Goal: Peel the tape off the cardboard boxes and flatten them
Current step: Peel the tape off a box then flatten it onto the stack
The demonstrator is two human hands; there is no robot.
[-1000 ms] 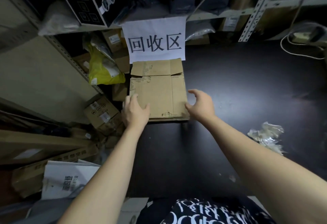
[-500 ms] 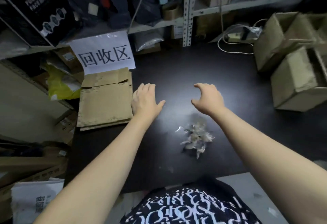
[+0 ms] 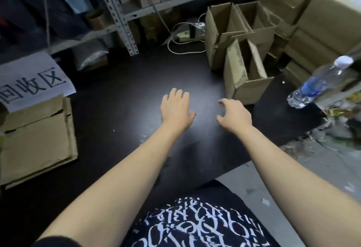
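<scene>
— Anything legible here?
— One sign (image 3: pixel 33 82): a white sheet at the left edge, just above the flat cardboard (image 3: pixel 37 141), with "回收区" in large black characters. The first character is partly cut off by the frame.
— And the shirt (image 3: pixel 195 225)?
— White letter-like marks all over the black cloth, but no word can be made out.
— The bottle (image 3: pixel 316 84)?
— It has a blue band, too blurred to read.

You're at a dark matte tabletop (image 3: pixel 121 90), pale light patch mid-surface. Behind it stands a perforated grey metal shelf upright (image 3: pixel 116 12) with cluttered shelves; white paper sign (image 3: pixel 33 79) at left, white cable (image 3: pixel 185 53) near the rack. Grey littered floor (image 3: pixel 302 168) at your lower right.
</scene>
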